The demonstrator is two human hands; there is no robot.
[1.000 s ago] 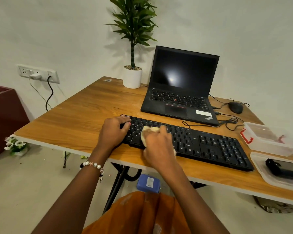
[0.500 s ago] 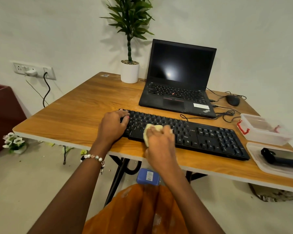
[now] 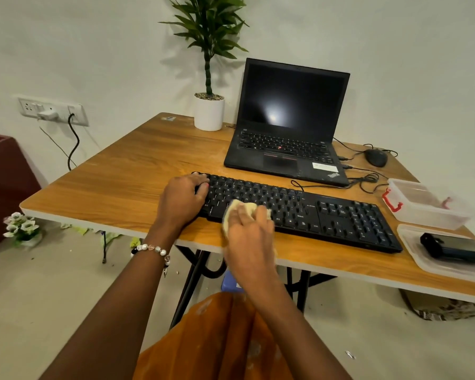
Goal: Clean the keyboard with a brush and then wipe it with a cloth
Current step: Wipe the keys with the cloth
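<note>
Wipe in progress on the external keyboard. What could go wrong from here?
1. The keyboard lies near the table's front edge; only the left hand braces its left end, so hard strokes may skew it.
2. The right hand presses the cloth on the keys; a fold might snag a keycap.

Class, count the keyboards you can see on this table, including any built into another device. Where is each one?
2. The black keyboard lies along the table's near edge, under the person's hands. The second is built into the open laptop behind it. None seems hidden.
</note>
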